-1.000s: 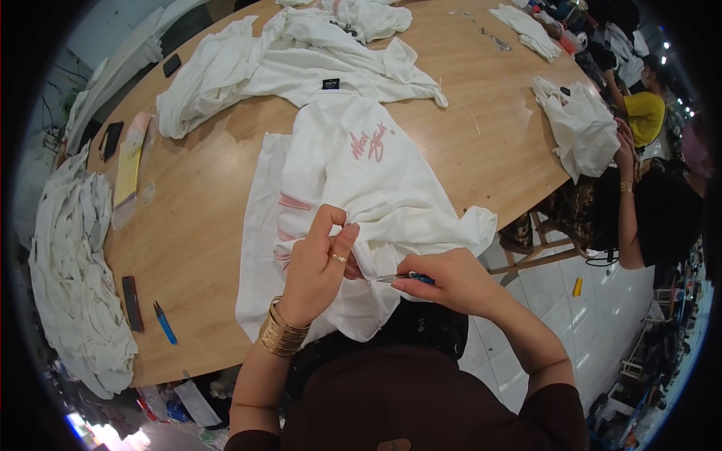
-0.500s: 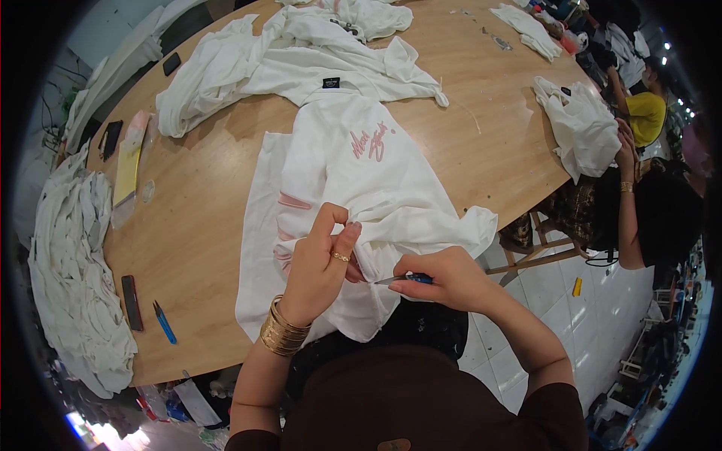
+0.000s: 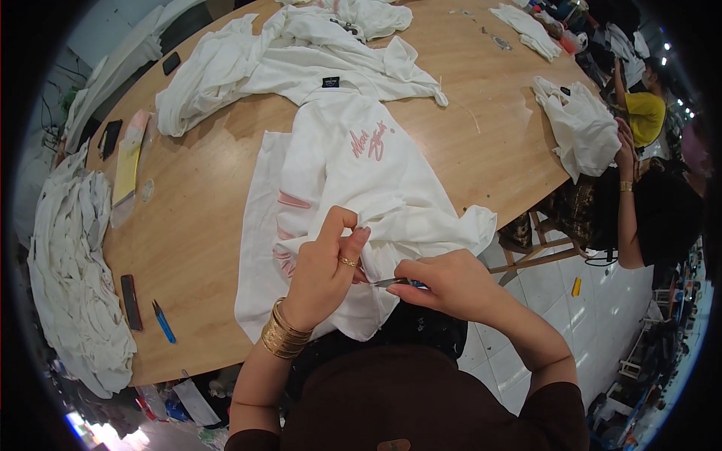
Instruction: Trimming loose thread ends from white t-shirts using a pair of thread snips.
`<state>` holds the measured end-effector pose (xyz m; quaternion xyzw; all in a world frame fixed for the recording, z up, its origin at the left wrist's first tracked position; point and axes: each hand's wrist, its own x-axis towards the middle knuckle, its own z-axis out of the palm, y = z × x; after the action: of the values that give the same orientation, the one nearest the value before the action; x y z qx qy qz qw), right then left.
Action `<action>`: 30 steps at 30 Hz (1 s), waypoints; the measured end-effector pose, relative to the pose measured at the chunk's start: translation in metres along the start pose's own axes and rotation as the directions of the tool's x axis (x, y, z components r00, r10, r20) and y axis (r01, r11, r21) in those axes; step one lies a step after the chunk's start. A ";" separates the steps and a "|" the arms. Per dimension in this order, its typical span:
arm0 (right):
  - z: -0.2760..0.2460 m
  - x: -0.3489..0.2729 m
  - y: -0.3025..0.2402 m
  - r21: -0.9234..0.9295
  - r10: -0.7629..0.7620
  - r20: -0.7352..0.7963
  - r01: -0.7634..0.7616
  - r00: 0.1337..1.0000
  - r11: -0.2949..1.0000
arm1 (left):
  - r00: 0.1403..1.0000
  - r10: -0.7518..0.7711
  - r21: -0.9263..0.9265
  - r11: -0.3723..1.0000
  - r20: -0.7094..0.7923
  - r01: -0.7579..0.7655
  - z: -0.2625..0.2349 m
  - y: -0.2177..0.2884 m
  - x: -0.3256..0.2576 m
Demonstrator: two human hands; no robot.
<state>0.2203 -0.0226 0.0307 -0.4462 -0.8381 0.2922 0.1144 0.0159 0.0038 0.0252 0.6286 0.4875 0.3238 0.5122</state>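
Observation:
A white shirt (image 3: 376, 180) with pink lettering and a dark neck label lies in front of me, its lower part gathered at the table's near edge. My left hand (image 3: 325, 263), with a ring and gold bangles, is closed on the cloth near the hem, pinching a fold. My right hand (image 3: 455, 282) grips blue-handled thread snips (image 3: 391, 283). Their pointed blades meet the fabric edge just right of my left fingers. Whether the blades are parted I cannot tell.
White garments (image 3: 75, 278) are heaped along the left edge; more white garments (image 3: 301, 52) lie at the far side. A second pair of blue snips (image 3: 164, 323) and a dark oblong case (image 3: 131, 302) rest left. On the right, a co-worker's hand (image 3: 624, 150) touches a white garment (image 3: 577, 131).
My right hand has shifted slightly, with the fingers curling further over the snips. My left hand has moved a little to the right, still pinching the cloth. The shirt stays nearly in place.

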 end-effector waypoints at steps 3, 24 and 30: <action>-0.001 0.001 -0.004 -0.080 0.004 0.024 -0.002 1.000 0.997 | 1.000 0.018 0.058 0.998 0.008 -0.018 0.002 0.002 -0.001; -0.005 0.002 -0.001 0.164 0.134 0.189 -0.165 0.973 0.973 | 0.998 -0.005 0.092 0.996 0.058 0.000 0.003 0.006 -0.002; 0.000 0.008 0.009 0.555 0.172 0.370 -0.365 0.913 0.748 | 0.998 -0.019 0.062 0.998 0.067 0.015 0.002 0.006 -0.001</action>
<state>0.2221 -0.0125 0.0243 -0.4530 -0.6309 0.6244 0.0825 0.0188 0.0020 0.0301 0.6503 0.4851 0.2831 0.5116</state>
